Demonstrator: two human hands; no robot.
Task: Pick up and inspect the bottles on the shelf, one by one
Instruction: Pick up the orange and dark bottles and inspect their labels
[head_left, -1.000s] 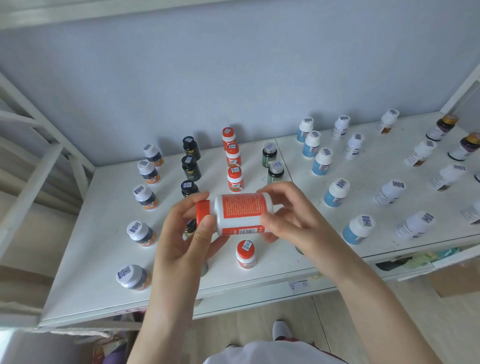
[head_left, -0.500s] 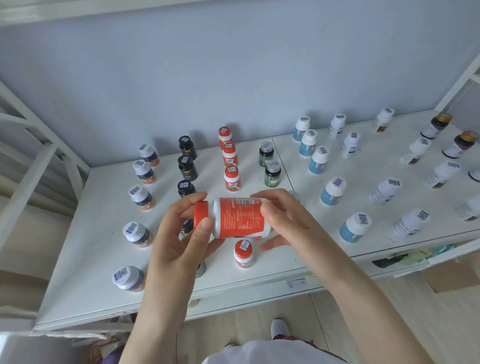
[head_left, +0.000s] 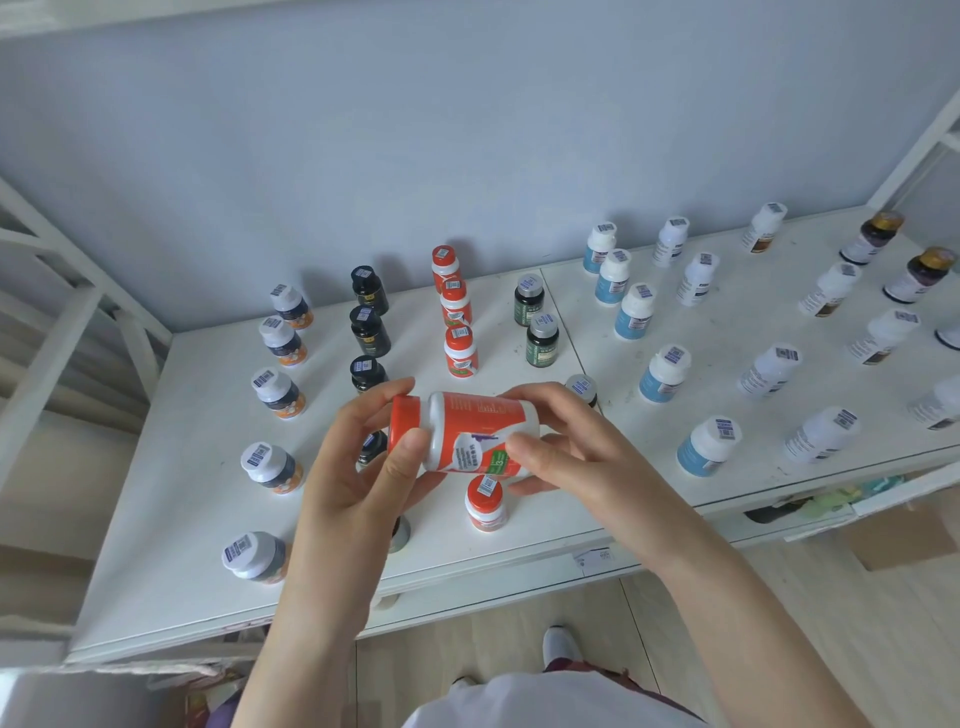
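A white bottle with an orange cap and orange label (head_left: 462, 431) lies on its side in the air above the white shelf (head_left: 171, 499). My left hand (head_left: 363, 467) grips its cap end, thumb on the front. My right hand (head_left: 566, 447) holds its base end with fingers curled over the label. Right below it an upright orange-capped bottle (head_left: 485, 501) stands on the shelf. Further back, a row of three orange bottles (head_left: 460, 353) runs toward the wall.
Columns of upright bottles fill the shelf: white-capped dark ones (head_left: 270, 467) at left, black ones (head_left: 370, 332), green ones (head_left: 543, 338), blue-labelled ones (head_left: 706, 449) and white ones (head_left: 821, 434) at right. White frame struts (head_left: 57, 332) rise at left. The shelf's front edge is near my body.
The held bottle has been turned about its long axis between both hands; its barcode side gave way to a side with a white, purple and green patch.
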